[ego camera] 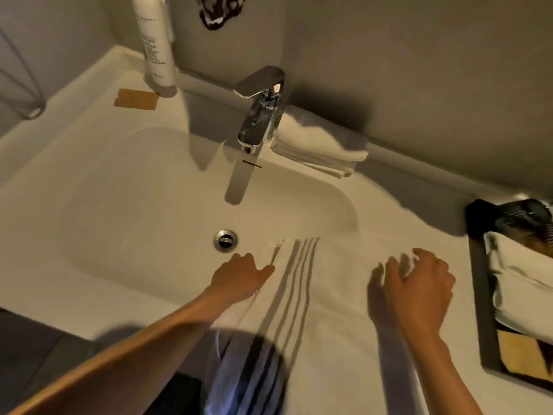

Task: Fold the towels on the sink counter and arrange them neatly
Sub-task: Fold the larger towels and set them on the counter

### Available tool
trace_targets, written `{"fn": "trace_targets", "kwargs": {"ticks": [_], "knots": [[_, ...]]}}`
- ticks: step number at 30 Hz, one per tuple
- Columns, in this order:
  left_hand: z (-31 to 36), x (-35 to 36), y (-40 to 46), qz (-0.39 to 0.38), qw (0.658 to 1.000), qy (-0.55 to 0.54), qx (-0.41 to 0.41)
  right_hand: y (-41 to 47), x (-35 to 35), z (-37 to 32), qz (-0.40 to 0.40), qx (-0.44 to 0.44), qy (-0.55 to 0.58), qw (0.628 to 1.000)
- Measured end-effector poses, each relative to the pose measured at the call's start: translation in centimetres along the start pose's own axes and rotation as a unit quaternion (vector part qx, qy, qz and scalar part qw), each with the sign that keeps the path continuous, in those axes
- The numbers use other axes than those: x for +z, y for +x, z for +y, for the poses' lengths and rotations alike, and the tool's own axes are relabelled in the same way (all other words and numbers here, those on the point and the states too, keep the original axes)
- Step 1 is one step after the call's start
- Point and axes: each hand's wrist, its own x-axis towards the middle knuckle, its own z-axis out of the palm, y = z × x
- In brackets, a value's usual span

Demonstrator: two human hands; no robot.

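Note:
A white towel with several grey stripes (pixel 329 295) lies spread over the front right of the sink counter (pixel 89 145) and hangs over the front edge. My left hand (pixel 239 275) rests on its left edge near the basin, fingers curled at the towel's corner. My right hand (pixel 419 286) hovers over the towel's right part, fingers bent, with a bit of white cloth at the fingertips. A folded white towel (pixel 320 145) sits against the back wall, right of the faucet (pixel 260 112).
The basin has a metal drain (pixel 225 241). A tall white bottle (pixel 155 40) and a brown card (pixel 136 99) are at the back left. A dark tray (pixel 481 280) with white cloth and a hairdryer (pixel 520 217) stands at the right.

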Motion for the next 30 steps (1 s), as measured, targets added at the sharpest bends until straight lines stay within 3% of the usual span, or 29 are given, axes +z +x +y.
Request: {"fn": "trace_targets", "kwargs": {"ticks": [2, 5, 8, 12, 14, 16, 18, 19, 21, 23, 25, 27, 30], "knots": [[1.7, -0.4, -2.2, -0.086, 0.996, -0.012, -0.033, -0.3, -1.1, 3.2, -0.076, 0.161, -0.01, 0.984], [4.1, 0.6, -3.4, -0.127, 0.99, -0.05, -0.041, 0.1, -0.9, 4.8, -0.126, 0.182, 0.063, 0.973], [5.4, 1.5, -4.2, -0.1, 0.991, -0.078, -0.054, 1.5, -1.4, 5.4, -0.166, 0.13, 0.072, 0.975], [8.4, 0.9, -8.9, -0.012, 0.986, -0.167, -0.007, 4.0, -6.7, 9.6, -0.117, 0.056, 0.007, 0.992], [11.0, 0.9, -11.1, -0.021, 0.968, -0.247, 0.021, 5.4, -9.5, 11.5, -0.12, 0.042, -0.066, 0.99], [13.9, 2.3, -12.8, -0.045, 0.964, -0.26, 0.036, 5.7, -11.2, 12.0, -0.111, 0.008, -0.14, 0.984], [15.8, 4.9, -12.8, -0.04, 0.984, -0.164, 0.054, 4.8, -11.3, 11.0, -0.041, -0.068, -0.199, 0.977], [16.4, 5.8, -12.6, -0.001, 0.995, -0.073, 0.062, 4.2, -10.7, 10.1, -0.015, -0.119, -0.209, 0.971], [16.3, 6.6, -12.2, 0.102, 0.991, 0.018, 0.079, 2.8, -8.6, 8.1, -0.046, -0.219, -0.159, 0.962], [15.6, 6.0, -11.0, 0.118, 0.981, -0.146, 0.048, 2.2, -6.3, 6.3, -0.125, -0.252, -0.062, 0.958], [14.6, 4.8, -9.2, 0.093, 0.946, -0.31, -0.022, 2.9, -4.5, 4.7, -0.16, -0.258, -0.006, 0.953], [13.4, 4.0, -7.2, 0.022, 0.911, -0.404, -0.085, 4.3, -2.7, 2.9, -0.146, -0.28, -0.016, 0.949], [12.9, 3.7, -4.9, -0.074, 0.825, -0.552, -0.097, 6.6, 0.0, 0.3, -0.138, -0.313, -0.102, 0.934]]}}
